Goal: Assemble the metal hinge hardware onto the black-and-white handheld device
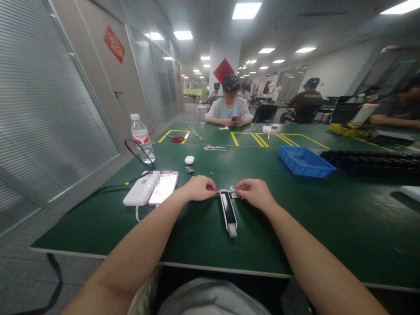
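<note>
A slim, long item with a white rim and a glossy black face (228, 208) lies on the green table, a greyish translucent piece (232, 230) at its near end. My left hand (201, 188) is closed in a pinch beside its far left corner; what the fingertips hold there is too small to make out. On the other side, my right hand (257, 192) pinches a small whitish-silver piece (233, 192) against the far right corner. Beyond my left hand are a white rounded case (189, 160), a crumpled grey scrap (189, 169) and a tiny ring (211, 173).
Left of my forearm lie a lit phone (166, 188) and a white power bank (139, 192) with cables. Behind them stands a water bottle (141, 139). A blue tray (305, 162) is at right. Red scissors (177, 139) lie farther back; a person (229, 107) sits opposite.
</note>
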`<state>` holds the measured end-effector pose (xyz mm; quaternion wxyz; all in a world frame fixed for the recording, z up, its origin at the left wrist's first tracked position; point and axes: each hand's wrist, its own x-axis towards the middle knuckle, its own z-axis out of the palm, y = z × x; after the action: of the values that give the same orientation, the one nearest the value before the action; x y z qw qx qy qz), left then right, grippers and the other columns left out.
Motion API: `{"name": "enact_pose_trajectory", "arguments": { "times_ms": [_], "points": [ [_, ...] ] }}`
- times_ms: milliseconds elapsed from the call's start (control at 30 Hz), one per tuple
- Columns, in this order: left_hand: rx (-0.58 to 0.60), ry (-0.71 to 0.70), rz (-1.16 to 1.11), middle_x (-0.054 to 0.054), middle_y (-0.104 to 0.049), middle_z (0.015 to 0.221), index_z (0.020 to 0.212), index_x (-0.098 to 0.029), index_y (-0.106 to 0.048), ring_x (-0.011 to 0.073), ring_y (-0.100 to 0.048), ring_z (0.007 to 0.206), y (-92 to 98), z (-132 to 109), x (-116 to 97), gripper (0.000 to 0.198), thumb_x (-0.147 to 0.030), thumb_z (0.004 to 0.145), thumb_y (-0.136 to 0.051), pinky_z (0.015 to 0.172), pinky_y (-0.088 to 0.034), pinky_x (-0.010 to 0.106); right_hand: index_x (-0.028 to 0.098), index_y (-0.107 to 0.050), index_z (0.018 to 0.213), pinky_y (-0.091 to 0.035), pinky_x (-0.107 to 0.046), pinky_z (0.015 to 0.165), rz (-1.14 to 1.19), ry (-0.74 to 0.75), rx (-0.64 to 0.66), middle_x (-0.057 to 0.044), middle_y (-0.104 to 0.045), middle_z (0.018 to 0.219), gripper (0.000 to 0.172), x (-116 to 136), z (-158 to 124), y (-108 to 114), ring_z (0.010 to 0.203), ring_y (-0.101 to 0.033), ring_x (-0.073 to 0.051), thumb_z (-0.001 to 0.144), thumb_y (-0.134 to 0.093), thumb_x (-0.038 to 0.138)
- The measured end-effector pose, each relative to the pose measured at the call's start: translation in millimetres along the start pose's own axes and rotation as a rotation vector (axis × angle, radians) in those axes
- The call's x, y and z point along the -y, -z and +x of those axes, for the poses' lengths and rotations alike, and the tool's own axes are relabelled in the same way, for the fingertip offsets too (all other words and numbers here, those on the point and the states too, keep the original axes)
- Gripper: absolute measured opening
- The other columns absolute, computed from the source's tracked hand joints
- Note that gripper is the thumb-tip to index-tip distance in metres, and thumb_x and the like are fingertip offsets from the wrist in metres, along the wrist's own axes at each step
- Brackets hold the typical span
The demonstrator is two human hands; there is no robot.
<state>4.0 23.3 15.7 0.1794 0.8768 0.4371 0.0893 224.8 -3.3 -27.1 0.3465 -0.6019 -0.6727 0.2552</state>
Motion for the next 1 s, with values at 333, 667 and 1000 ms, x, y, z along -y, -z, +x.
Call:
{"name": "enact_pose_trajectory", "arguments": {
  "times_ms": [333, 667, 1000],
  "points": [
    [-0.267, 0.177, 0.157, 0.004, -0.065, 0.107, 0.103, -0.023, -0.065, 0.0231, -0.058, 0.100, -5.1, 8, 30, 0.033, -0.019, 0.074, -0.051, 0.084, -0.044, 0.036, 0.021, -0.070, 0.083, -0.048, -0.021, 0.058, -0.201, 0.033, -0.031, -0.001, -0.070, 0.071, 0.015, 4, -3, 5, 0.059, -0.064, -0.013, 0.074, -0.058, 0.023],
    [-0.234, 0.065, 0.234, 0.005, -0.056, 0.122, 0.113, -0.026, -0.058, 0.0262, -0.048, 0.113, -11.2, 5, 31, 0.035, -0.019, 0.081, -0.045, 0.093, -0.036, 0.046, 0.020, -0.070, 0.084, -0.049, -0.024, 0.062, -0.238, 0.051, -0.067, -0.002, -0.071, 0.080, 0.017, 5, -2, 5, 0.061, -0.064, -0.014, 0.074, -0.057, 0.023],
    [-0.246, 0.069, 0.282, 0.006, -0.058, 0.106, 0.091, -0.023, -0.066, 0.0248, -0.050, 0.102, -11.6, 4, 29, 0.018, -0.027, 0.083, -0.050, 0.087, -0.035, 0.042, 0.019, -0.070, 0.083, -0.048, -0.025, 0.064, -0.199, 0.078, -0.080, -0.002, -0.071, 0.077, 0.016, 9, -3, 5, 0.060, -0.063, -0.013, 0.073, -0.057, 0.022]
  ]
}}
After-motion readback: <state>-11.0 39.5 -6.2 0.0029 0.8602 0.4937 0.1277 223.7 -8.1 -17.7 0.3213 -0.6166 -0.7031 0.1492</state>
